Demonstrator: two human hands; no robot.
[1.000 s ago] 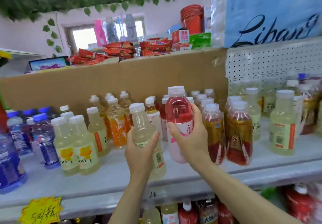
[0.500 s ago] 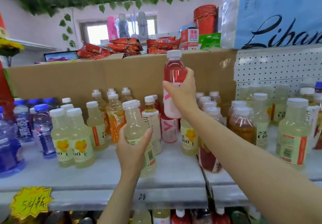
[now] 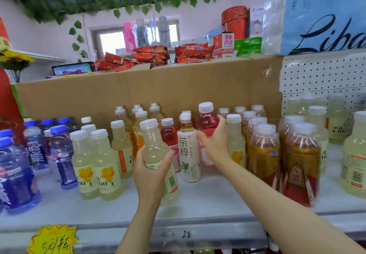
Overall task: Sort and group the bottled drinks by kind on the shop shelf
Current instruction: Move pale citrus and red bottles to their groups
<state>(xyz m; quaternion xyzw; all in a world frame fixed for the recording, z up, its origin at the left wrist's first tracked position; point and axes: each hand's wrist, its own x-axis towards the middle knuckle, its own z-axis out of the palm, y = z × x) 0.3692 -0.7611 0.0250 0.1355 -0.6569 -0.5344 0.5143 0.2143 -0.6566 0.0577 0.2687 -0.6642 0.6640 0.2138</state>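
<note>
Bottles of several kinds stood mixed on the shelf (image 3: 208, 200): blue bottles (image 3: 17, 174) far left, pale yellow ones with flower labels (image 3: 95, 164) beside them, amber tea bottles (image 3: 281, 158) to the right, and more pale ones at the far right. The left hand (image 3: 150, 172) was wrapped around a pale bottle (image 3: 158, 160), fingers and thumb curled about its lower body, at the near middle of the shelf; whether its base touched the shelf or hung just above could not be told. It sat just right of the flower-label pair, which looked like the same pale drink, so it was probably being held ready to join them. The right hand (image 3: 214, 141) gripped a red bottle (image 3: 207, 123) further back, thumb across the front of its label and fingers round the far side, behind a white-label tea bottle (image 3: 188, 151). Another red drink (image 3: 169, 133) stood just to its left, which seemed to be why it was being held there: like beside like. The red bottle stood upright and close among its neighbours, so a grip high on the body kept the hand clear of the caps around it. A cardboard wall (image 3: 158, 87) backed the row.
</note>
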